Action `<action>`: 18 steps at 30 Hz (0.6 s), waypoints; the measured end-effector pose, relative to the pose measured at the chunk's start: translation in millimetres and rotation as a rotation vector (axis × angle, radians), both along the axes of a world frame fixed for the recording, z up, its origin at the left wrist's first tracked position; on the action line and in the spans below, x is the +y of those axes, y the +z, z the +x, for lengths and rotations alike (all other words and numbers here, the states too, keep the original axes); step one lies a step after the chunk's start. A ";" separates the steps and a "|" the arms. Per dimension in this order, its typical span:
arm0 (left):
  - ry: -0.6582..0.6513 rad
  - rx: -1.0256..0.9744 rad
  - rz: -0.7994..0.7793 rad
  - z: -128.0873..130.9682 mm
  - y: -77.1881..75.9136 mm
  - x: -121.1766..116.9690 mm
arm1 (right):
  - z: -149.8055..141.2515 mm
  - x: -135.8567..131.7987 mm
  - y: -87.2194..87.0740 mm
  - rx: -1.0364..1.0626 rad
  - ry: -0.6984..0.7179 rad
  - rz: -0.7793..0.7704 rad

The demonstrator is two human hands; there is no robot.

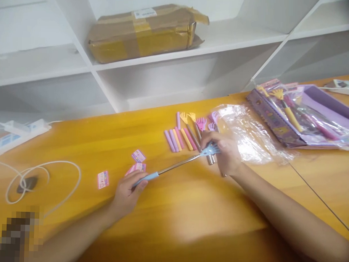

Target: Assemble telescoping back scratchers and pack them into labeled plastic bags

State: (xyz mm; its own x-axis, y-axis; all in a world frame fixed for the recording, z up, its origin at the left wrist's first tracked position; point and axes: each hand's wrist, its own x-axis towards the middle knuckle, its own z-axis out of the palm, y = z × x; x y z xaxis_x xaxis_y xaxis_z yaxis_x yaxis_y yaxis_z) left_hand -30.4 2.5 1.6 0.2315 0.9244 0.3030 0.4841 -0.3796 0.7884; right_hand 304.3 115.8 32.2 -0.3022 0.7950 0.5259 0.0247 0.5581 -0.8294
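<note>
The blue backscratcher (177, 164) slants above the table (105, 138); left hand (130, 192) wrapped round its handle (150, 177) at eight o'clock; right hand (228, 152) closed on its clawed head (208, 149) at two, probably to steady both ends.

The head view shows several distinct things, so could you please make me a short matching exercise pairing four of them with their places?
Things:
1. Blue back scratcher
2. Cardboard box
3. Purple open box
4. White cable

Places:
A. on the white shelf
B. looped at the left of the table
C. between the left hand and the right hand
D. at the right, with bagged items inside

Pairs: 1-C, 2-A, 3-D, 4-B
</note>
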 end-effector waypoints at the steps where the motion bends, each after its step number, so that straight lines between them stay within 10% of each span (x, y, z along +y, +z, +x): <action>1: -0.009 0.003 0.007 0.1 0.1 -0.3 | 0.7 -0.1 1.6 -0.035 0.012 0.011; 18: -0.041 0.017 0.048 0.7 3.8 -0.7 | -27.5 -34.3 -10.2 -0.137 0.027 0.128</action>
State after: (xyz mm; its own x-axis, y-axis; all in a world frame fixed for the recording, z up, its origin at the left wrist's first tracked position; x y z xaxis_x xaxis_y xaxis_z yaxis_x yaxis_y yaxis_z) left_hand -29.7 1.8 5.4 0.2747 0.8985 0.3425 0.4804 -0.4368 0.7605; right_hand 276.8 81.5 22.0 -0.3982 0.7149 0.5747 0.1160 0.6608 -0.7416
